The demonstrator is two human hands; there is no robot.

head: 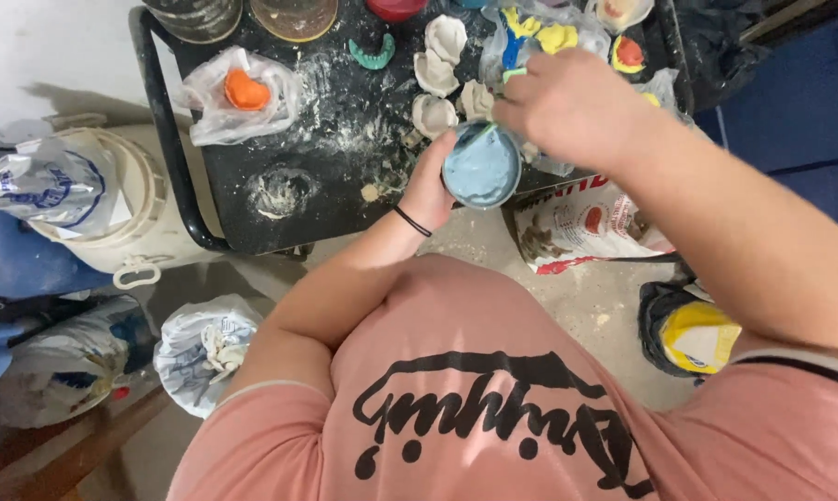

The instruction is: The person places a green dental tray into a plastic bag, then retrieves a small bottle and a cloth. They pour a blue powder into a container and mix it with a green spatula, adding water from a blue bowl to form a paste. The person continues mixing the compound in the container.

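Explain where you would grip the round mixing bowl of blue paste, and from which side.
Grip the mixing bowl around its outer wall from below and the left, as the left hand does. Its mouth faces up, full of paste, and the right hand works above.

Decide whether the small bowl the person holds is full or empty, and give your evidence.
Full: the bowl in the left hand shows pale blue paste nearly up to its rim.

plaster casts [435, 115] crowding bowl [481, 167], left tabletop [252, 162] seemingly passable
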